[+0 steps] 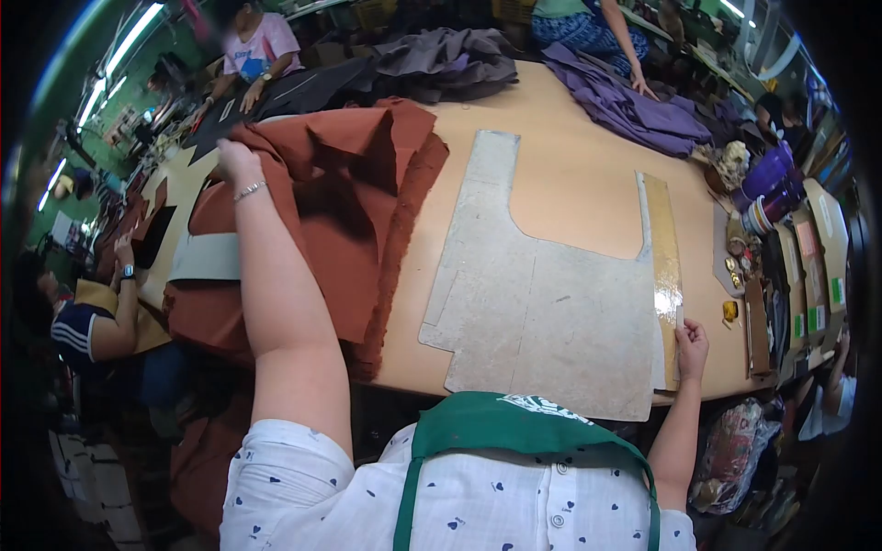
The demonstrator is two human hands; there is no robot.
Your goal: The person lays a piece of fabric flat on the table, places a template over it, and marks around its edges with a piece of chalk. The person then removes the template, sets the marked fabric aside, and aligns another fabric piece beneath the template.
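Observation:
Rust-red fabric (354, 230) lies in a folded heap on the left of the tan table (570, 184). At its upper left edge my left hand (241, 161) is closed on the fabric, lifting a fold. A pale grey piece (207, 257) sits partly under my left forearm. A large grey pattern board (551, 312) with a U-shaped cutout lies flat in the middle. Beside its right edge is a narrow yellowish strip (663, 266). My right hand (692, 347) pinches a small, thin pale piece (680, 318) over that strip.
Dark grey cloth (441, 64) and purple cloth (634, 106) lie along the far side. Other people work at the far left, far right and left edge. Purple containers (764, 174), a yellow item (730, 312) and boxes (799, 266) stand at the right.

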